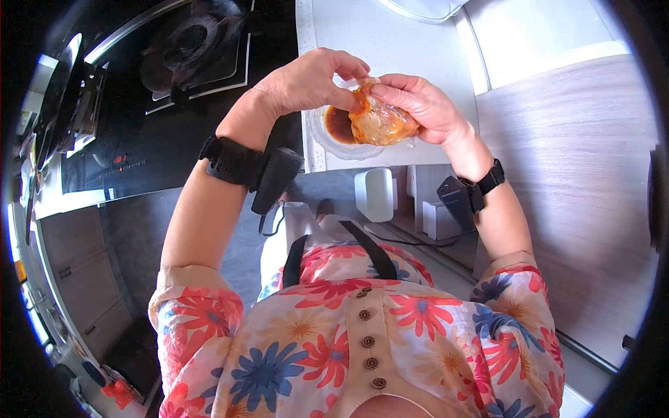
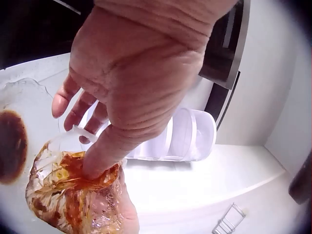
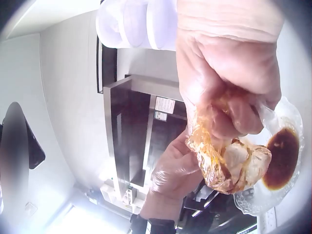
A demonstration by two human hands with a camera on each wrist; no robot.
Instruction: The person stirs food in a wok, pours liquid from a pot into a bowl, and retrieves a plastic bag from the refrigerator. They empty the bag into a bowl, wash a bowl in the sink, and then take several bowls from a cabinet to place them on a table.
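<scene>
Both hands hold a clear plastic bag (image 1: 383,125) with pale pieces and orange-red sauce inside. My left hand (image 1: 303,83) pinches the bag's upper edge, its thumb pushed down among the sauce-smeared folds in the left wrist view. From the right side, my right hand (image 1: 421,108) grips the bag, fingers curled into the gathered plastic in the right wrist view. A clear glass plate (image 3: 258,207) with a wavy rim sits on the counter beneath the bag. Dark brown sauce (image 3: 282,158) pools in it. The bag partly covers the plate in the head view.
The white counter (image 1: 390,42) carries the plate. A black stovetop (image 1: 125,153) lies to the left. Behind the bag stands a white ribbed container (image 2: 197,134). Below the counter is a white bin (image 1: 375,195), and at right a grey wood-grain panel (image 1: 571,153).
</scene>
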